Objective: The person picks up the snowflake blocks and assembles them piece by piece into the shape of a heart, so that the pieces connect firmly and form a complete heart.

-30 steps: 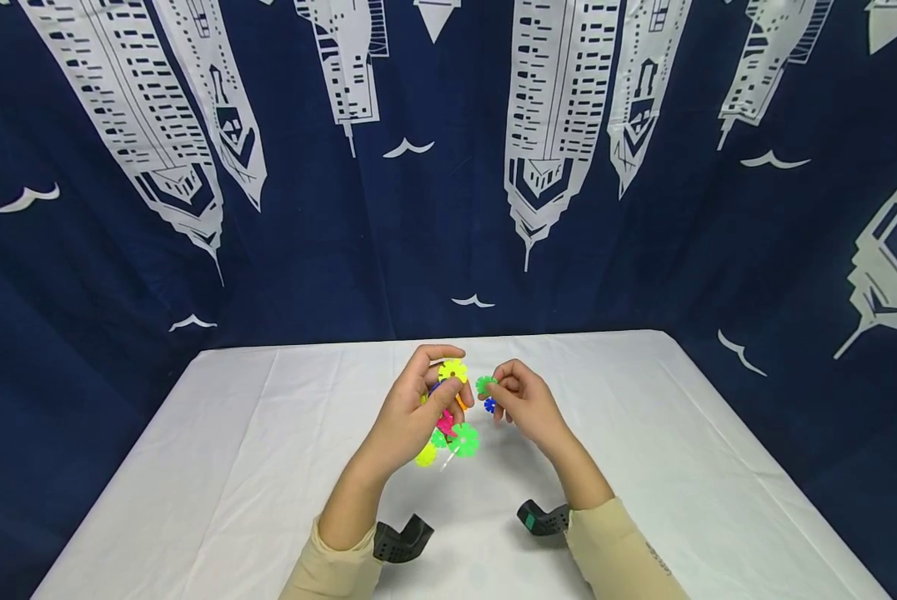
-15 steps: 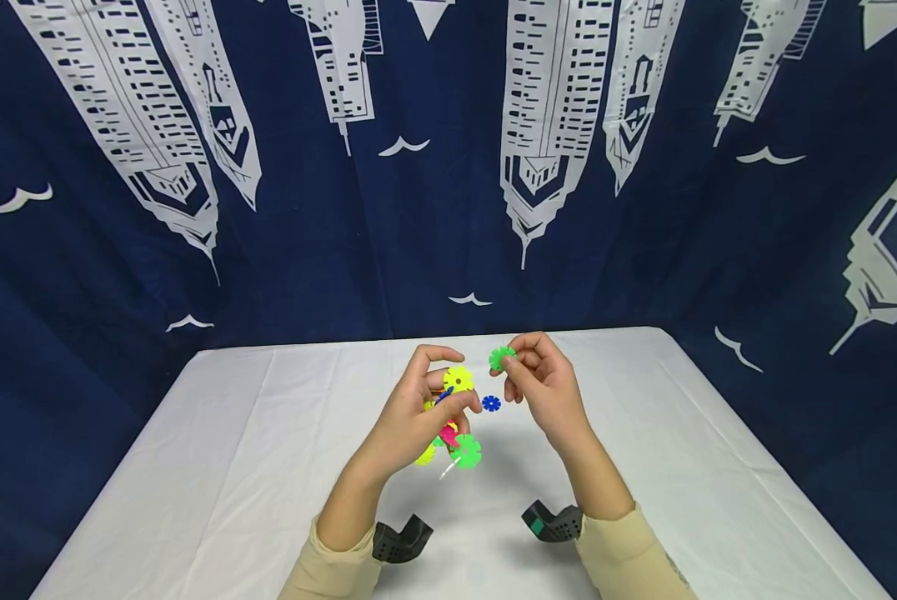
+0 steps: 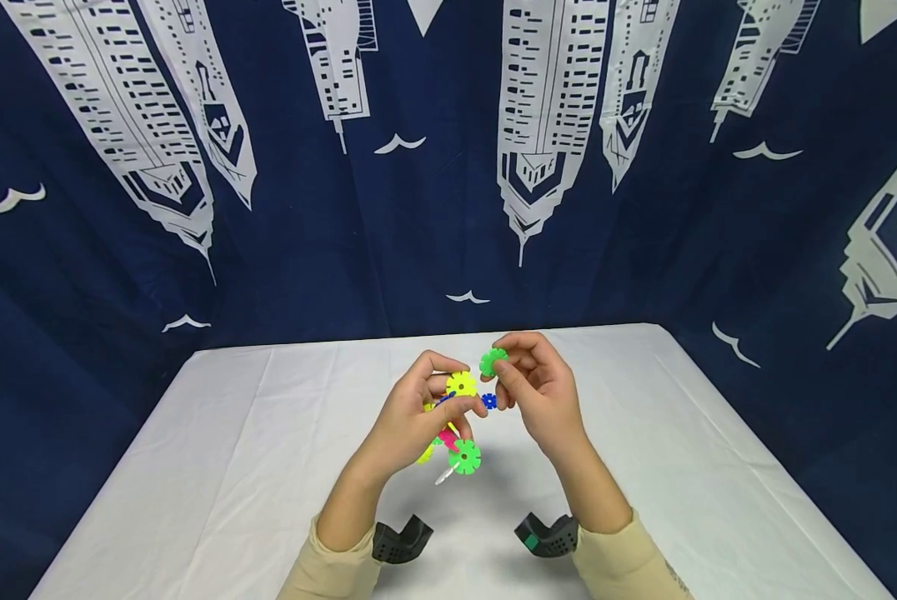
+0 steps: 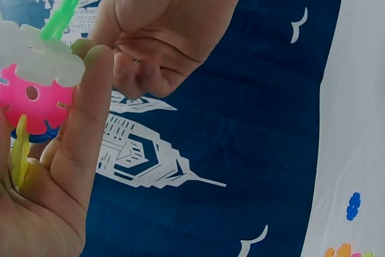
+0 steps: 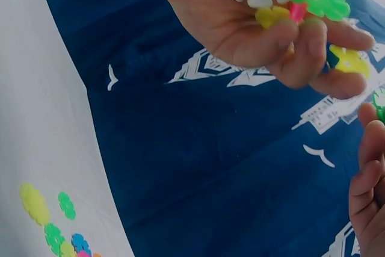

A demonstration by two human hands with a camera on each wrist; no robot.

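Observation:
My left hand (image 3: 407, 423) holds a cluster of joined plastic snowflake discs. A yellow disc (image 3: 461, 383) shows at its top, a pink one (image 3: 448, 439) in the middle and a green one (image 3: 464, 457) at the bottom. Seen from the left wrist, a white disc (image 4: 36, 55) is joined to it too; fingers hide part of the cluster. To the right and slightly higher, my right hand (image 3: 544, 400) pinches a single green snowflake disc (image 3: 491, 362) between thumb and fingers, near but apart from the yellow disc.
A blue disc (image 3: 489, 402) appears to lie on the white-covered table (image 3: 268, 483) beyond the hands. Several loose discs, including a yellow one (image 5: 34, 204), lie on the cloth in the right wrist view. A dark blue patterned curtain (image 3: 388, 233) hangs behind.
My right hand has moved up and away from the cluster with the green disc, then slightly back left. The left hand keeps its hold, the cluster turning a little.

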